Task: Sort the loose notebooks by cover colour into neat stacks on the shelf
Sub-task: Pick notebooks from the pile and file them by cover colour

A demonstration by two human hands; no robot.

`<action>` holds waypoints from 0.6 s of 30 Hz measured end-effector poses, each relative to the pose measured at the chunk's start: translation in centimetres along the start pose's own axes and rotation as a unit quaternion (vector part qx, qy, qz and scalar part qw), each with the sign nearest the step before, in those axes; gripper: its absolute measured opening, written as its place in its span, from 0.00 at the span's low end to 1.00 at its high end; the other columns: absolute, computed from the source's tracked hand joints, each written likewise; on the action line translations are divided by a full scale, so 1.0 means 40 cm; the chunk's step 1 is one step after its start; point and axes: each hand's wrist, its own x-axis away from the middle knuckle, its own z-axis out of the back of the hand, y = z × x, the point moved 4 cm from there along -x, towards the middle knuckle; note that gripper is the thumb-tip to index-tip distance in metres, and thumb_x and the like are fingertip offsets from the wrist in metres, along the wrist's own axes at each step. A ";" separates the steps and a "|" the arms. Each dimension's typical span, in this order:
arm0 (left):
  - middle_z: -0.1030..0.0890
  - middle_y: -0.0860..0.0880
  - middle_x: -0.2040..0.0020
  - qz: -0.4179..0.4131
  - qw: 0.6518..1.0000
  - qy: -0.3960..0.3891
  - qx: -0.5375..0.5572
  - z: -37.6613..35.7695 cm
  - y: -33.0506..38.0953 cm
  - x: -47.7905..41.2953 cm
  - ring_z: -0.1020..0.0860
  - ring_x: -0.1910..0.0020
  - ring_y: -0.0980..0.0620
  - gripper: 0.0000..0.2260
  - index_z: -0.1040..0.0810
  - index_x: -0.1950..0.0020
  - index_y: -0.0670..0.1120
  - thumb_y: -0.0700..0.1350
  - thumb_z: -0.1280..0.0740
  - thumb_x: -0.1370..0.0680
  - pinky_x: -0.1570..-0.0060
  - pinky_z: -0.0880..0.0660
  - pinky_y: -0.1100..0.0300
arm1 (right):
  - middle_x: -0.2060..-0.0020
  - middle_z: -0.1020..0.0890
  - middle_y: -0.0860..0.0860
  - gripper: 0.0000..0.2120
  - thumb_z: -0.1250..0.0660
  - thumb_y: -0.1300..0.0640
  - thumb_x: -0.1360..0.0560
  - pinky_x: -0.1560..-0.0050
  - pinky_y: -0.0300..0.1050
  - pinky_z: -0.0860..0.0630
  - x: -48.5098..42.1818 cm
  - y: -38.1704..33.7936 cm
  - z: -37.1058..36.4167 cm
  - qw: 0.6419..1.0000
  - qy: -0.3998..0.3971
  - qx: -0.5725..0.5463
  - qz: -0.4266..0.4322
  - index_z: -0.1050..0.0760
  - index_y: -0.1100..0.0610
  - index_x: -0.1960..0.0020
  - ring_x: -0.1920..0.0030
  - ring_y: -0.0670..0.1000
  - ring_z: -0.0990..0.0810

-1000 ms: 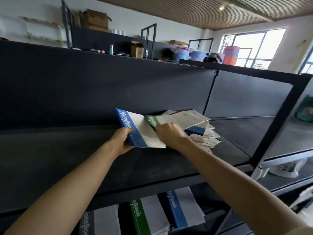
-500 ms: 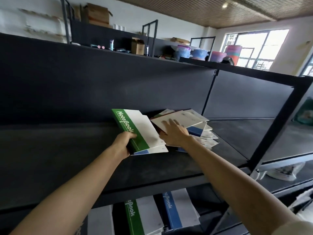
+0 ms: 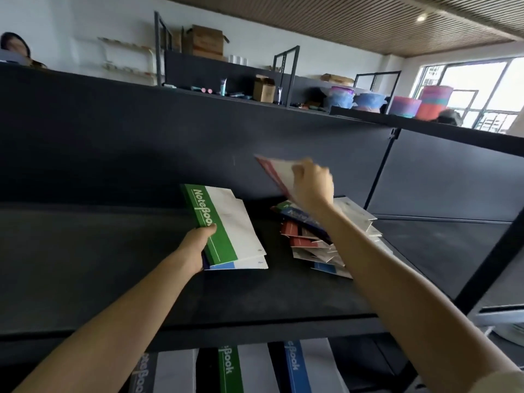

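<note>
— Where were your hands at that moment?

— My left hand [image 3: 198, 245] gripped a small stack at its spine edge. My thumb lay over the green band of the green notebook [image 3: 224, 222] on top. A blue notebook [image 3: 226, 265] sat under it, showing only along the lower edge.

— Was that stack down on the shelf [image 3: 113, 265]?

— It was low over the black board, tilted a little. I could not tell whether it touched.

— And the right hand [image 3: 312, 185]?

— Its fingers were curled round a red notebook [image 3: 276, 171], which I held up in the air in front of the dark back panel. The cover was blurred, so I could read nothing on it.

— Where were the rest?

— The loose pile [image 3: 312, 239] lay on the same board, to the right of my stack and apart from it. Red, blue and green covers were fanned out untidily, and my right forearm crossed over them.

— Anything on the level below?

— Three notebooks stood side by side there: a grey one [image 3: 170, 373], a green one [image 3: 241, 370] and a blue one [image 3: 306, 367].
</note>
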 end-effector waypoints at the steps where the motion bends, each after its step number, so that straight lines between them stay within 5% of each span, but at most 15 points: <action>1: 0.22 0.42 0.47 -0.001 1.000 0.004 -0.003 0.008 0.003 0.000 0.24 0.52 0.44 0.16 0.28 0.35 0.40 0.45 0.36 0.20 0.54 0.27 0.51 | 0.58 0.19 0.60 0.11 0.42 0.60 0.21 0.62 0.44 0.31 -0.013 -0.025 0.031 0.996 0.059 -0.065 0.005 0.23 0.63 0.48 0.59 0.59 0.22; 3: 0.22 0.45 0.56 -0.003 1.000 0.015 -0.012 0.022 0.012 0.007 0.24 0.58 0.46 0.14 0.28 0.36 0.41 0.45 0.37 0.20 0.62 0.27 0.55 | 0.59 0.20 0.57 0.11 0.43 0.62 0.21 0.63 0.40 0.34 -0.039 -0.051 0.068 0.979 0.111 -0.171 -0.014 0.23 0.64 0.47 0.60 0.55 0.25; 5: 0.24 0.46 0.60 -0.006 1.000 0.015 -0.023 0.034 0.020 0.017 0.24 0.61 0.47 0.14 0.28 0.38 0.41 0.46 0.37 0.20 0.66 0.29 0.56 | 0.58 0.25 0.54 0.12 0.45 0.63 0.21 0.64 0.38 0.37 -0.065 -0.042 0.051 0.967 0.078 -0.227 -0.085 0.25 0.65 0.45 0.58 0.51 0.29; 8: 0.23 0.45 0.56 -0.020 0.999 0.004 -0.032 0.049 0.030 0.028 0.24 0.54 0.46 0.12 0.29 0.40 0.41 0.48 0.38 0.20 0.65 0.28 0.55 | 0.67 0.32 0.52 0.12 0.46 0.64 0.22 0.67 0.45 0.41 -0.067 -0.003 -0.036 0.959 -0.012 -0.210 -0.191 0.33 0.60 0.63 0.59 0.52 0.34; 10: 0.22 0.44 0.52 -0.020 0.999 -0.003 -0.041 0.060 0.033 0.036 0.23 0.53 0.46 0.11 0.29 0.43 0.43 0.50 0.39 0.20 0.63 0.27 0.55 | 0.70 0.34 0.51 0.14 0.46 0.64 0.22 0.63 0.42 0.37 -0.034 0.021 -0.098 0.953 -0.060 -0.188 -0.229 0.39 0.58 0.66 0.60 0.54 0.34; 13: 0.19 0.43 0.52 -0.008 0.997 -0.046 -0.057 0.059 0.030 0.030 0.20 0.55 0.44 0.15 0.26 0.43 0.40 0.52 0.38 0.20 0.58 0.25 0.51 | 0.57 0.22 0.58 0.08 0.44 0.62 0.21 0.57 0.45 0.31 0.023 0.027 -0.173 0.948 -0.104 -0.179 -0.243 0.28 0.64 0.50 0.52 0.60 0.24; 15: 0.19 0.43 0.52 -0.009 0.993 -0.077 -0.086 0.041 0.023 0.030 0.20 0.55 0.44 0.13 0.26 0.42 0.41 0.49 0.36 0.21 0.58 0.24 0.52 | 0.47 0.22 0.62 0.12 0.44 0.64 0.21 0.51 0.48 0.28 0.043 0.006 -0.209 0.945 -0.120 -0.182 -0.243 0.28 0.66 0.41 0.47 0.61 0.24; 18: 0.21 0.43 0.47 -0.021 0.985 -0.086 -0.150 0.024 0.001 0.021 0.22 0.51 0.45 0.18 0.30 0.35 0.42 0.44 0.33 0.23 0.51 0.26 0.51 | 0.44 0.23 0.62 0.16 0.47 0.68 0.24 0.56 0.45 0.31 0.045 -0.023 -0.229 0.950 -0.155 -0.167 -0.214 0.31 0.66 0.38 0.53 0.57 0.28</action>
